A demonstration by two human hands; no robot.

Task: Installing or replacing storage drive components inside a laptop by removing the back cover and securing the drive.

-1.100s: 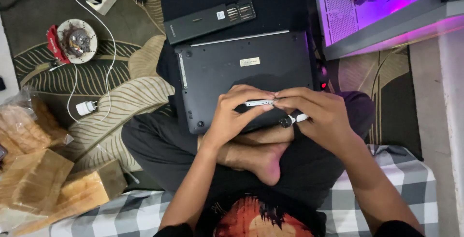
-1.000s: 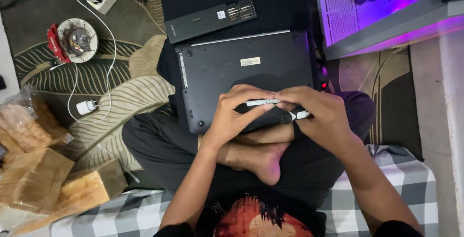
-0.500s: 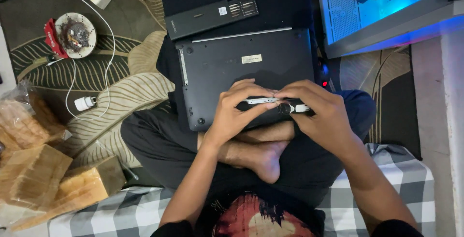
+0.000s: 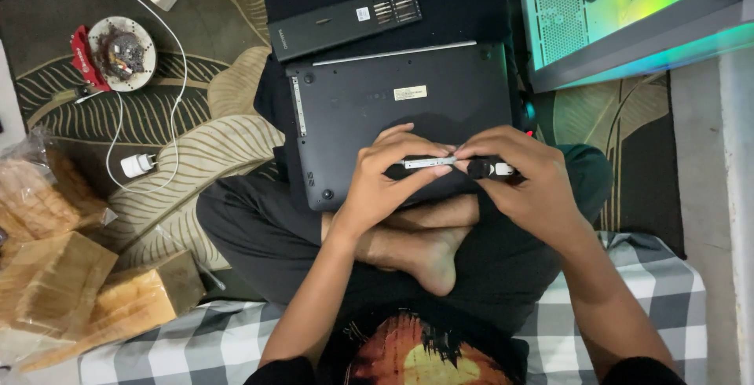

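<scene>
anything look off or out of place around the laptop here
Nothing looks damaged or spilled. The laptop lies bottom-up across the person's lap, half off the floor, and the left hand and right hand hold a slim screwdriver over it.

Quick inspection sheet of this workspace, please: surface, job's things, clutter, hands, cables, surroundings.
Surface: leaf-patterned rug; checked cloth under the seated person.
Job's things: screwdriver held level; dark laptop, underside up, on the lap; bit case beyond it.
Clutter: bagged bread, cardboard boxes, round dish of small parts.
Hands: left hand and right hand both grip the screwdriver.
Cables: white cable with charger.
Surroundings: lit computer case.
</scene>
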